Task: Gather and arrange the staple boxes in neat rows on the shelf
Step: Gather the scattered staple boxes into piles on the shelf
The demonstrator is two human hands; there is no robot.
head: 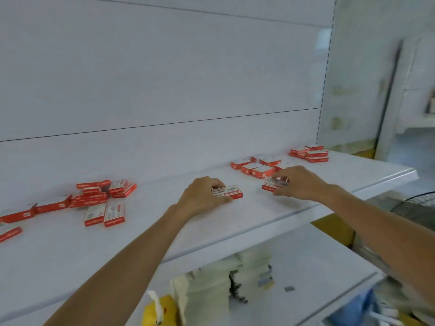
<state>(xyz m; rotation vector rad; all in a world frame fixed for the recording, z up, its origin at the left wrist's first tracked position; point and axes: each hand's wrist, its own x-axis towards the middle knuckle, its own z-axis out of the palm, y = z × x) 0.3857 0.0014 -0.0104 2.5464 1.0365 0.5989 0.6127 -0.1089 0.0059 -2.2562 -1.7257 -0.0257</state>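
I'm looking down at the white shelf (235,227) running across the middle of the frame, and both hands are resting on it near the centre. The left hand (202,196) is gripping one red staple box (227,192), fingers curled over the top and thumb tucked along the near edge, with the box lying flat on the shelf. The right hand (299,182), just right of centre, is pinching a second box (273,184), fingertips bent over its far side and thumb at the near side. That one's sitting flat too, near the first but not touching it.

The other boxes are lying all over the place. A messy heap (103,191) is sitting at middle left, with a face-up pair (104,215) side by side just below it. A loose bunch (256,167) is lying just above the right hand, and a small stack (310,154) is sitting further right by the back panel.

Down at the bottom of the frame, white packets (211,285) and a yellow pack (162,311) are showing on the lower shelf.
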